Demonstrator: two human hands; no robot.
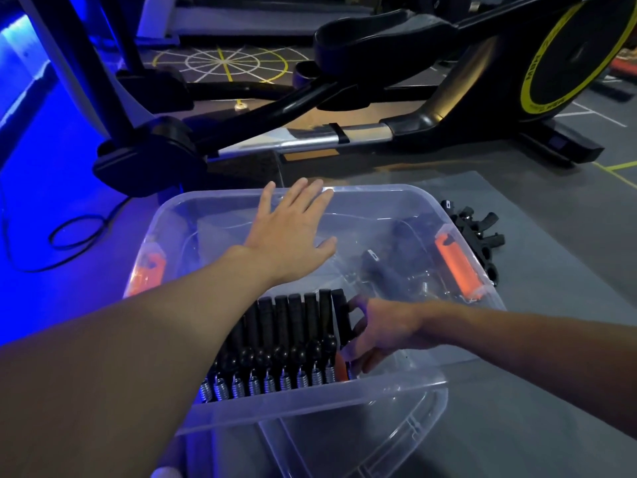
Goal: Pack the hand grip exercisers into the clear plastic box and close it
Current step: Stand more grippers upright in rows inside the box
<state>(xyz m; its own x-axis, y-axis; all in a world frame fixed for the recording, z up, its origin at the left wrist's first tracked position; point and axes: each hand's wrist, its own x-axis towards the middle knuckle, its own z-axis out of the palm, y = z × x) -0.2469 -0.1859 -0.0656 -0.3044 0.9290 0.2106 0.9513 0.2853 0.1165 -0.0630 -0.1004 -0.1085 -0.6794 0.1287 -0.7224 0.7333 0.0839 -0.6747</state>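
1. The clear box sits on a grey mat on the floor, with no lid on top.
2. The left hand is flat with its fingers spread wide. It holds nothing and reaches over the far side of the box.
3. The right hand is down inside the box. Its fingers are curled around the last black grip in the row.
4. A row of grips stands packed side by side, just left of the right hand. Their shiny springs point at the near wall.
5. A pile of loose grips lies on the mat outside the box, far past the right hand.
6. Orange clips sit on both ends of the box.
7. A clear lid lies under the near edge of the box.
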